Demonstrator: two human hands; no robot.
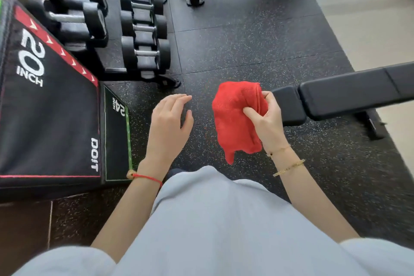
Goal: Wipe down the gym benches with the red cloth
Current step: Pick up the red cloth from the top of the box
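The left hand (170, 119) hangs relaxed, holding nothing. The right hand (268, 119) grips the bunched red terry cloth (235, 119) in mid-air, just short of the black padded gym bench (349, 94). Wiping seems not yet begun; next, press the cloth onto the pad.

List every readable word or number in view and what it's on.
"20 INCH": top face of the plyo box.
"DO!T": same face, near its lower corner.
"24 INCH": green-edged side face of the box; the "INCH" is small and barely readable.
Dumbbells: no readable markings.
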